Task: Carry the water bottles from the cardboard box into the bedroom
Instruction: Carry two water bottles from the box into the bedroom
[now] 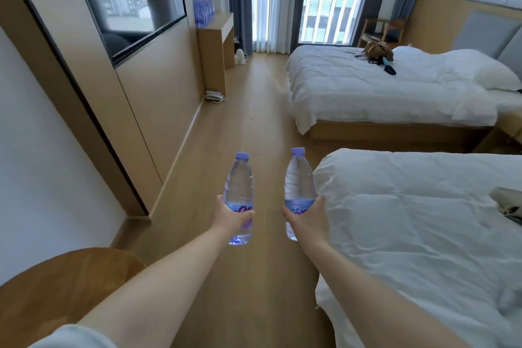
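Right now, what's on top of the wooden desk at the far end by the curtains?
On the desk a cluster of water bottles with purple caps stands upright against the wall. The bottles in front hide those behind, so I cannot count them.

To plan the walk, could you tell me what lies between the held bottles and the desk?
In the head view, only bare wooden floor lies between the bottles and the desk.
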{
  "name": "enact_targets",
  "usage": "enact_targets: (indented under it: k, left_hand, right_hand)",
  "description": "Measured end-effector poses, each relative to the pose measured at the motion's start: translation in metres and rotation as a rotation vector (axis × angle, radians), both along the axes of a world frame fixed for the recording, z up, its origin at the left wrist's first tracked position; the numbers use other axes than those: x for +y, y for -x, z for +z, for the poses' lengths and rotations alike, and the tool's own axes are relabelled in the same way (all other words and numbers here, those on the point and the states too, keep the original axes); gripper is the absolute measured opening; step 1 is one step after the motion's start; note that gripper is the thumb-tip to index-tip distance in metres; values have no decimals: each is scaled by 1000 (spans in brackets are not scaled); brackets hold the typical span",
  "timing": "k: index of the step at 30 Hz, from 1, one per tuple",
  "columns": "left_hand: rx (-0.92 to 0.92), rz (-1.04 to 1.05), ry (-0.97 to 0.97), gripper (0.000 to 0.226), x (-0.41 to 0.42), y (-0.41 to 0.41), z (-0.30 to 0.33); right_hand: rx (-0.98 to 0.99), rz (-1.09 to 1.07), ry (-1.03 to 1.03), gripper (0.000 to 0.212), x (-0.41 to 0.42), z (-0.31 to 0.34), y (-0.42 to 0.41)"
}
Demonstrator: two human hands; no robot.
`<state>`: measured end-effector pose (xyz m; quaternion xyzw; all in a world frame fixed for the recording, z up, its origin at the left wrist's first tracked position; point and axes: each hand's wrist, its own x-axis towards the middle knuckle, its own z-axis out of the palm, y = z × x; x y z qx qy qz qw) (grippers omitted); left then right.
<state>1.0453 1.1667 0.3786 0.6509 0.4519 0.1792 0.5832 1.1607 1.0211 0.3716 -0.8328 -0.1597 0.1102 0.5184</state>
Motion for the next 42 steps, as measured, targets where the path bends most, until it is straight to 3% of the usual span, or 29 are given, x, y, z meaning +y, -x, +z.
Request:
enact_targets:
  k: [7,14,21,27,37,42]
  left_hand:
    - [-8,44,5,61,112,-149,-27]
    - [-57,147,83,61,229,-304,-19]
    - [-109,220,109,61,355,-426,-19]
    - [-88,218,91,61,482,-521,-30]
    - [-101,120,45,68,705,-710,18]
    - [-89,95,-7,70,803,-806,18]
  right_hand:
    - [-42,73,-6,76,121,-9,-161]
    - [-52,163,23,63,237,21,-331]
    - [-36,220,-8,75,380,30,-446]
    - [-26,198,4,75,509,17,-537]
    - [8,95,-53,63,714,44,-699]
    - [21,42,-85,68,812,34,-793]
